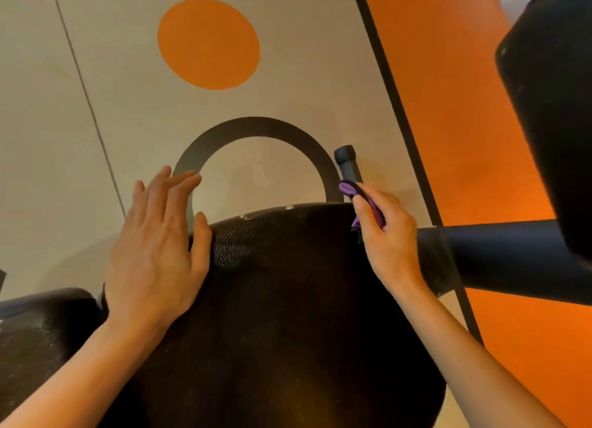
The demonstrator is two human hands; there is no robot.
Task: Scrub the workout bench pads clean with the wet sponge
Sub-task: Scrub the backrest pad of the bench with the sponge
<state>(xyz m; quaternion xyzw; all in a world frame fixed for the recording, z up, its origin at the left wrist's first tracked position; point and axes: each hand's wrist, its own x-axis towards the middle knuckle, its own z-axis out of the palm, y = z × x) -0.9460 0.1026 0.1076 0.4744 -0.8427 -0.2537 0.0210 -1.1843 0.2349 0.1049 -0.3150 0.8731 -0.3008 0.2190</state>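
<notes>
The black bench pad (288,299) fills the lower middle of the view, its pebbled surface tilting away toward a rounded far edge where a few pale scuffs show. Everything else is best placed from that pad. Beyond its far edge lies the floor (96,107), beige with an orange circle and a dark ring painted on it, and an orange band off to the pad's right. To the pad's right a thick black padded bar (499,261) juts out sideways, and a larger dark padded part (551,107) looms above that. A second pad (41,328) sits low at the pad's left.

The left hand (157,251) lies flat on the pad's left edge, fingers (166,197) straight and close together reaching past the rim, thumb resting on top. It looks placed there to steady the pad against the scrubbing push.

The right hand (384,235) is at the pad's far right corner, its fingers curled round the purple sponge (352,190), which looks more like a soft folded cloth. The sponge pokes out above the thumb and a strip shows below it, pressed against the pad's right side edge, just in front of a capped black tube (347,163). That grip probably lets the sponge wrap the rim, so the edge seems to be the part in hand.
</notes>
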